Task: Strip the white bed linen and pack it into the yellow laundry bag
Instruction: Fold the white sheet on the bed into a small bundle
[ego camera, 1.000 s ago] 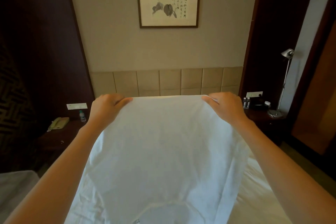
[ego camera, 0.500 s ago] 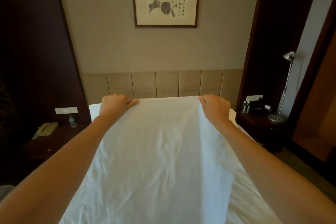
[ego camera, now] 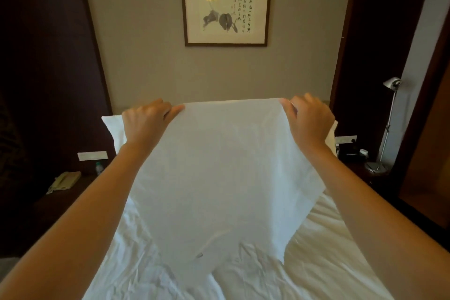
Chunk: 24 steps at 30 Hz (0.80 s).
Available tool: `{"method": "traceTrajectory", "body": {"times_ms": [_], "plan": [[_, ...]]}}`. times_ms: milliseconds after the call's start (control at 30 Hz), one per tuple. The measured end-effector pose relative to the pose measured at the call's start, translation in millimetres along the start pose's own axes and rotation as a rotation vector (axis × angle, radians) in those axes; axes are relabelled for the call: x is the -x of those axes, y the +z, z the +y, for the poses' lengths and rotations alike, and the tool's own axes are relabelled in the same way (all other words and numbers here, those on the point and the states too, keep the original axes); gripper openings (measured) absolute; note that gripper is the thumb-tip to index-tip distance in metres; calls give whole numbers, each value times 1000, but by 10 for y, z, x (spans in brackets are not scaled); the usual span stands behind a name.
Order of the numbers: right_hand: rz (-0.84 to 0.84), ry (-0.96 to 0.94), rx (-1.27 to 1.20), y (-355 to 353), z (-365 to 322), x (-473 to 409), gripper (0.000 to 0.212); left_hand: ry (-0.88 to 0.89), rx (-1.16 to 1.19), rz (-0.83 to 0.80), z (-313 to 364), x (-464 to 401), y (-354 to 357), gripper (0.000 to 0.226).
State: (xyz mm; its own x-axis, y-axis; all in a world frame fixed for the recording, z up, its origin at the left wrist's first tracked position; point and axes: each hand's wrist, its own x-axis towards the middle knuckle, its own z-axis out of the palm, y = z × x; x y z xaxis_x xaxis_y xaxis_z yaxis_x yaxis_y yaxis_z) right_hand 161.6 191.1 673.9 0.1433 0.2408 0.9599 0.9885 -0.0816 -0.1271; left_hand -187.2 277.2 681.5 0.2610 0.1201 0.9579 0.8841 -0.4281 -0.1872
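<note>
Since the earlier frames the camera view has dropped and shifted: headboard panels visible before are now hidden behind the raised linen, and white pillows show at the bed head. Both hands keep the same hold on the top edge; they sit a bit wider apart than half a second ago.

Head view:
- Left hand (ego camera: 146,122) grips the top left corner of the white bed linen (ego camera: 219,173), fingers curled over the edge, thumb side hidden behind the cloth.
- Right hand (ego camera: 309,119) grips the top right corner the same way, fingers folded over the edge.
- Linen is held up and stretched taut between the two hands, top edge roughly level. It hangs down toward the camera, its lower part running into the crumpled white sheet on the bed (ego camera: 328,263).
- Pillow (ego camera: 112,124) pokes out behind the left hand; another white edge shows behind the right wrist.
- Framed ink painting (ego camera: 226,8) on the wall above, centred over the linen.
- Left nightstand: beige phone (ego camera: 63,181), small water bottle (ego camera: 98,167) just beside it, wall switch plate (ego camera: 92,155) above.
- Right side: silver floor lamp (ego camera: 389,124), dark items on the nightstand, too dim to identify.
- Yellow laundry bag not in frame.
</note>
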Motion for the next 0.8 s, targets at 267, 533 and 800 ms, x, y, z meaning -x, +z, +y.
{"method": "traceTrajectory", "body": {"times_ms": [267, 533, 800], "plan": [[-70, -178, -91, -507, 167, 1016, 44, 72, 67, -7, 295, 1149, -562, 58], [-401, -51, -142, -980, 406, 2647, 70, 13, 191, -273, 744, 2618, -969, 62], [-707, 12, -133, -1618, 531, 4069, 66, -59, 325, -509, 1235, 3922, -1483, 64]]}}
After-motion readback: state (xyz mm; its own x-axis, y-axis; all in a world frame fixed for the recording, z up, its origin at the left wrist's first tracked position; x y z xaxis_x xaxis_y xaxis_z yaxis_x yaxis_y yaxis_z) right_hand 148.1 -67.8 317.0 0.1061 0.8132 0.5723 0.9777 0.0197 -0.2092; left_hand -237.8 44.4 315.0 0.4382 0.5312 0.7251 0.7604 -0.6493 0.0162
